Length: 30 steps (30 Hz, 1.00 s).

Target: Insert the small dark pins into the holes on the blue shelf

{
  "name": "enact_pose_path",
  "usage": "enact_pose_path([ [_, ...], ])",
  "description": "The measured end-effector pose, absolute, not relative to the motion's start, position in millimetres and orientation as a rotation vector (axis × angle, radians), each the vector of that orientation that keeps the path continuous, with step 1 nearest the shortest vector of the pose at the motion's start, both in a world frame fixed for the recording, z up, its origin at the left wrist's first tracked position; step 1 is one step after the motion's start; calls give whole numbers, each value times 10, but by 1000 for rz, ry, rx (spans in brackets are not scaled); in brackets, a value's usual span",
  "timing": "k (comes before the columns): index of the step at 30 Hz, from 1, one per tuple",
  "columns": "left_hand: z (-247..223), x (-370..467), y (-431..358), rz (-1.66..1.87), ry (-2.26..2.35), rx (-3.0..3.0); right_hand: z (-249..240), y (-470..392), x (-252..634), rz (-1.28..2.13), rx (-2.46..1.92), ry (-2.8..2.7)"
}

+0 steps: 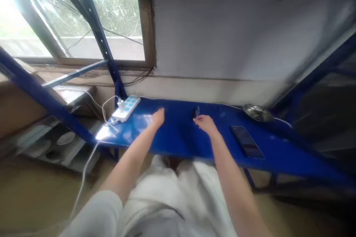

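My left hand (158, 117) is closed with its fingers curled, low over the blue tabletop (175, 133) and right of a white power strip. Whatever it may hold is hidden. At the middle of the table, my right hand (205, 123) is closed, thumb and fingers pinched at the near end of a small black object (194, 113). The object is too small and blurred to name. Just beyond those fingers, small clear or shiny bits (197, 110) show on the blue surface. To the right of this hand lies a dark-screened phone (247, 142).
The white power strip (129, 106) has a white plug and cable in it at the table's left end. A shiny, crumpled-looking item (257, 112) sits at the back right. Blue metal uprights (96, 22) frame the table. Behind it are a window (116, 7) and a wall.
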<state>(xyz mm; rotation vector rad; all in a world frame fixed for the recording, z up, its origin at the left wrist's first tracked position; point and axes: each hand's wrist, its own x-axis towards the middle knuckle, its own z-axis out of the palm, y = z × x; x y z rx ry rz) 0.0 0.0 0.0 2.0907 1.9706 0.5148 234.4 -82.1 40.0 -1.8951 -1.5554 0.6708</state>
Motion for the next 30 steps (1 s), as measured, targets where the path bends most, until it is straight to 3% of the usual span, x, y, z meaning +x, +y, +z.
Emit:
enact_pose_path([
  [10, 401, 238, -219, 1079, 1442, 1382, 558, -926, 1920, 762, -1557, -1496],
  [16, 699, 375, -803, 1342, 1040, 1463, 674, -1039, 1685, 798, -1397, -1399],
  [30, 861, 343, -1302, 1442, 1034, 1468, 892, -1340, 1579, 762, -1148, -1381],
])
